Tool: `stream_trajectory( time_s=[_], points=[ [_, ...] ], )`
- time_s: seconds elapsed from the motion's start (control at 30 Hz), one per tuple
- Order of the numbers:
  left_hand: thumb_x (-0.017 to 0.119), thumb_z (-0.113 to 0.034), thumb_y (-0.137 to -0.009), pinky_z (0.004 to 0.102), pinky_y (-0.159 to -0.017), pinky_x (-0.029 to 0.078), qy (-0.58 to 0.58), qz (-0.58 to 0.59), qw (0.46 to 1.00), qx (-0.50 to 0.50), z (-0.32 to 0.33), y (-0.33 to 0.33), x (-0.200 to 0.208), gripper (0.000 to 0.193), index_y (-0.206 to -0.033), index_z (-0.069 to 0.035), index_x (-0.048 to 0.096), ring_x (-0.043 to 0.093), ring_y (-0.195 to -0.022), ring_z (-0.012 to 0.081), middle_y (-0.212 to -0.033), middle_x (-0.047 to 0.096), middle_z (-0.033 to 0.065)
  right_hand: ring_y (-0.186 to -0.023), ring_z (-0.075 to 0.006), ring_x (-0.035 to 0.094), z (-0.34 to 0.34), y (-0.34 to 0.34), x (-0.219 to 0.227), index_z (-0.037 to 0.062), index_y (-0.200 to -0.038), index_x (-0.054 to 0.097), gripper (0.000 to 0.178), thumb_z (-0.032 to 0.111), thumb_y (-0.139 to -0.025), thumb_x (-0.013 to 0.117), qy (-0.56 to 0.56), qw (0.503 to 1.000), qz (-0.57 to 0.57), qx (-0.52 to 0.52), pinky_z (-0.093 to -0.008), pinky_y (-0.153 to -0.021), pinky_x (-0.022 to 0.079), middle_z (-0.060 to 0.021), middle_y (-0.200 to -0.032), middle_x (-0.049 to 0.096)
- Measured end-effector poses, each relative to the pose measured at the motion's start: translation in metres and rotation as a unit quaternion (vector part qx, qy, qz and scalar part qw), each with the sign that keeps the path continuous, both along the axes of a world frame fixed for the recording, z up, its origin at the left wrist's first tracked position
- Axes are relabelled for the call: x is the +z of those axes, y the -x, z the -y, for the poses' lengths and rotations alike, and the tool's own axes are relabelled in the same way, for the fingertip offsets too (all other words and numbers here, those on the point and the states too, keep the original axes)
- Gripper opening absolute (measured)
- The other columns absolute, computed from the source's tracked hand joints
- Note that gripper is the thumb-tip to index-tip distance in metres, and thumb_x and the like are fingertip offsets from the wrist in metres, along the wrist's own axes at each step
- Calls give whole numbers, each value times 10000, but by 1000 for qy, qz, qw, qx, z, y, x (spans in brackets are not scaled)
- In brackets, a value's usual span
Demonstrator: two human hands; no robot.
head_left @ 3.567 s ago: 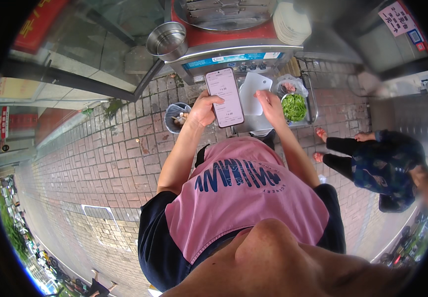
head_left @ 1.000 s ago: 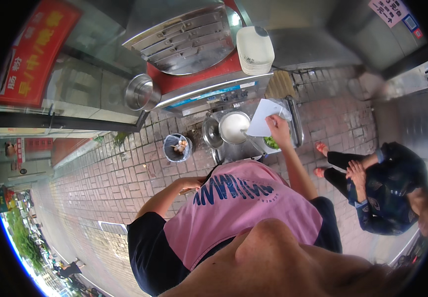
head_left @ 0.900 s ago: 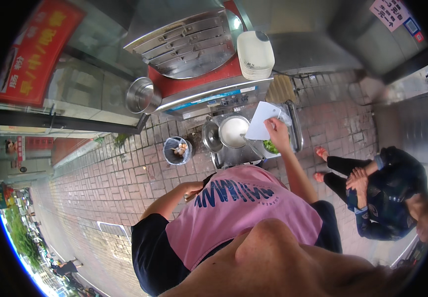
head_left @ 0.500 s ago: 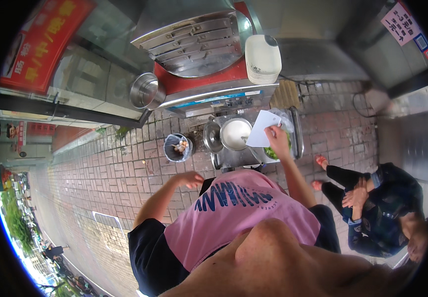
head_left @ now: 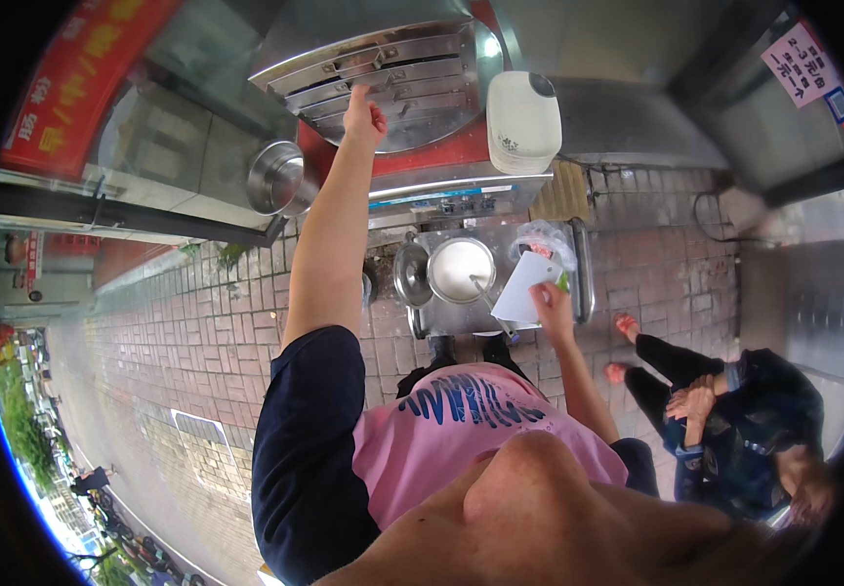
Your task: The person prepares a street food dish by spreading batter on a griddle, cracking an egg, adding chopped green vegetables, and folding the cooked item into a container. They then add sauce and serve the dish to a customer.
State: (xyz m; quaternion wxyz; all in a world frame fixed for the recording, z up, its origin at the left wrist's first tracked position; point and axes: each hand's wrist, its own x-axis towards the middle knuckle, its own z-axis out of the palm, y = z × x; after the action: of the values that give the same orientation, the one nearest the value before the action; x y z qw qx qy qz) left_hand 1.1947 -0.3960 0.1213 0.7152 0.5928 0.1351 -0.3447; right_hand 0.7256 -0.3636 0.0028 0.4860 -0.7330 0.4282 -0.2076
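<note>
My left hand (head_left: pixel 364 115) reaches far forward to the front of a steel drawer steamer (head_left: pixel 422 98). Its index finger stretches toward a drawer handle, the other fingers partly curled, and it holds nothing visible. Low on the right, my right hand (head_left: pixel 552 307) grips a white flat scraper (head_left: pixel 522 290) by its edge. Beneath the scraper, leafy greens (head_left: pixel 563 281) show in part. Beside it stands a round steel pot of white liquid (head_left: pixel 460 268) with a ladle (head_left: pixel 481 285) in it.
Left of the pot lies a round steel lid (head_left: pixel 410 275). A clear plastic bag (head_left: pixel 546 239) rests behind the scraper. Stacked white plates (head_left: pixel 522 122) stand right of the steamer, an empty steel pot (head_left: pixel 275 178) left. A seated person (head_left: pixel 754 410) is at my right.
My left hand has swung up from beside my waist to the steamer's drawers. My right hand has drawn the scraper a little closer to me.
</note>
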Motion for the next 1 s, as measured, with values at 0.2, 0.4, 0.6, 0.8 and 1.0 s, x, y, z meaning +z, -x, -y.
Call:
stream_trajectory(
  time_s=[0.2,0.4,0.6,0.8,1.0],
  points=[
    [656,-379,-676,242,-360,230,1,31,998,55,-36,59,2,391,-651,-95,390,353,-421,136,-574,371,25,-490,-164,523,5,3,6,-8,-822,615,220,210,-822,585,-13,1000,-22,-2,-304,-479,396,-127,-644,593],
    [691,-519,-711,233,-328,182,22,93,994,45,-64,88,-11,559,-593,-108,331,297,-350,106,-479,296,-12,-499,-200,535,10,-14,12,-2,-811,615,215,211,-819,584,52,998,-20,23,-318,-505,412,-147,-653,594],
    [716,-538,-672,236,-326,202,41,70,995,53,-28,51,-13,561,-589,-119,353,301,-356,110,-474,297,-6,-481,-211,501,1,-16,17,2,-806,612,219,219,-821,583,13,1000,-2,9,-323,-486,386,-152,-630,569],
    [692,-602,-651,238,-354,263,24,71,996,47,9,4,-22,583,-622,-114,372,342,-392,127,-501,339,12,-461,-211,465,-25,17,-8,-2,-810,609,227,224,-816,590,-13,999,-14,-44,-334,-469,370,-152,-601,538],
    [448,-461,-905,253,-408,272,59,262,950,-158,-40,91,-92,505,-559,-95,409,357,-431,116,-486,395,11,-501,-173,486,-52,49,-34,4,-834,619,204,206,-809,602,-94,982,-67,-151,-311,-497,394,-150,-643,571]
  ],
)
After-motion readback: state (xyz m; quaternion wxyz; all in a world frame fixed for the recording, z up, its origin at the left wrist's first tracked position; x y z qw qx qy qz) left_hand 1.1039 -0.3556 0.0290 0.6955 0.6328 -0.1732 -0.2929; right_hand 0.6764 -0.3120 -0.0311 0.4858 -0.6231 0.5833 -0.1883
